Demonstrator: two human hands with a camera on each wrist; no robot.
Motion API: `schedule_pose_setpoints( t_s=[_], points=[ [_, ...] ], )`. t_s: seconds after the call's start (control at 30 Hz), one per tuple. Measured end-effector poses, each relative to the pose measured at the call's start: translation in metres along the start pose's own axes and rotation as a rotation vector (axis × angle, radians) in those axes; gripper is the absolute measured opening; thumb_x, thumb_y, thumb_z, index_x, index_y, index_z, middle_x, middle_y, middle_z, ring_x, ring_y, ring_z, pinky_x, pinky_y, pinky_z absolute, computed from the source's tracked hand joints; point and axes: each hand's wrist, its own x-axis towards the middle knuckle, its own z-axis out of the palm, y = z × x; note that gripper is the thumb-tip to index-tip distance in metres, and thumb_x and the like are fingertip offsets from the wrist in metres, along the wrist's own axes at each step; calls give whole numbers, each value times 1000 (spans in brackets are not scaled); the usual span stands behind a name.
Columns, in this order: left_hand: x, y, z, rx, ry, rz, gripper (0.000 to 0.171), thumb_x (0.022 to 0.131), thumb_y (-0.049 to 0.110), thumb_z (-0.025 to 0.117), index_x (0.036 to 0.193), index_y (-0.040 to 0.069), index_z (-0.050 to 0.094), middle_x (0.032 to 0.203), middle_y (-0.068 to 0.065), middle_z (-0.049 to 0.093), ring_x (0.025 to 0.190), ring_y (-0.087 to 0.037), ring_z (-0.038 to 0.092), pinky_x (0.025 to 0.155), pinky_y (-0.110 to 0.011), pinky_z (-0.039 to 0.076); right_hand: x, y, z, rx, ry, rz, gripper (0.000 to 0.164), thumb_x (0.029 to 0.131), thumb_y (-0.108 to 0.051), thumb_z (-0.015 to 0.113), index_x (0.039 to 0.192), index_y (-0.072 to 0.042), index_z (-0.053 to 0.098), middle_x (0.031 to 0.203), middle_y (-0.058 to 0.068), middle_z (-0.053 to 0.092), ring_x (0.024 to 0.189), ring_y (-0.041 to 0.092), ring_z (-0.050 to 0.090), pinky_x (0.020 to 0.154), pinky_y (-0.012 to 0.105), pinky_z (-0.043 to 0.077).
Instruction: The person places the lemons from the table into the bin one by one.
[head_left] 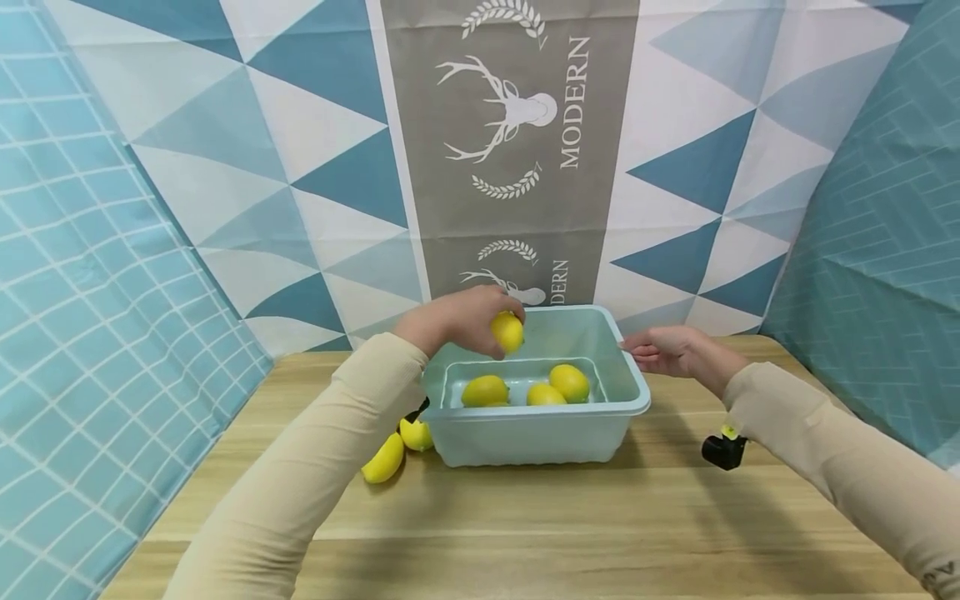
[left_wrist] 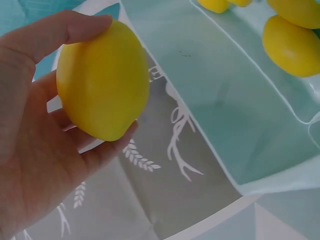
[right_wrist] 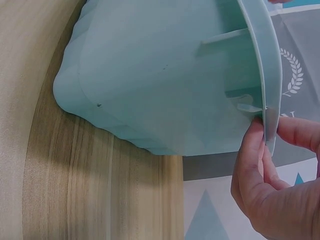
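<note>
A yellow lemon [left_wrist: 102,82] is gripped between the thumb and fingers of my left hand [head_left: 474,320], above the left part of a pale blue-green plastic bin [head_left: 525,437]. Several more lemons lie on the bin's floor, among them one lemon [head_left: 485,390] at the left and another lemon [head_left: 570,382] at the right. At the bin's right side, my right hand [right_wrist: 272,185] pinches the rim, thumb on one side and fingertips beneath the lip. In the head view, the left hand covers part of the bin's back rim.
Left of the bin, a yellow curved fruit [head_left: 384,460] and another yellow fruit [head_left: 416,434] lie on the wooden table [head_left: 525,533], partly behind the left sleeve. A black object [head_left: 723,451] shows beneath the right forearm. A patterned cloth [head_left: 322,150] hangs behind the bin.
</note>
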Motion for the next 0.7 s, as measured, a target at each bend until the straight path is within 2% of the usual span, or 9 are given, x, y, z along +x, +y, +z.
schedule_pose_setpoints(
  t_s=[0.33, 0.5, 0.7],
  points=[
    [16, -8, 17, -10, 60, -14, 49, 77, 19, 72, 125, 18, 59, 119, -6, 55, 103, -22, 52, 92, -34, 51, 0, 2, -1, -4, 6, -18, 25, 91, -11, 62, 113, -5, 50, 89, -1, 61, 83, 9, 62, 80, 20, 57],
    [23, -11, 22, -27, 60, -48, 50, 77, 20, 72, 125, 19, 59, 119, -5, 55, 104, -21, 52, 94, -34, 51, 0, 3, -2, -1, 9, -23, 27, 91, -11, 62, 114, -5, 50, 89, -1, 61, 83, 9, 63, 81, 19, 57],
    [27, -15, 23, -14, 62, -54, 51, 77, 19, 72, 126, 17, 59, 119, -6, 54, 103, -22, 52, 92, -35, 51, 2, 3, -1, 4, 6, -16, 28, 92, -11, 61, 116, -4, 49, 87, 0, 61, 81, 8, 63, 79, 19, 57]
  ],
)
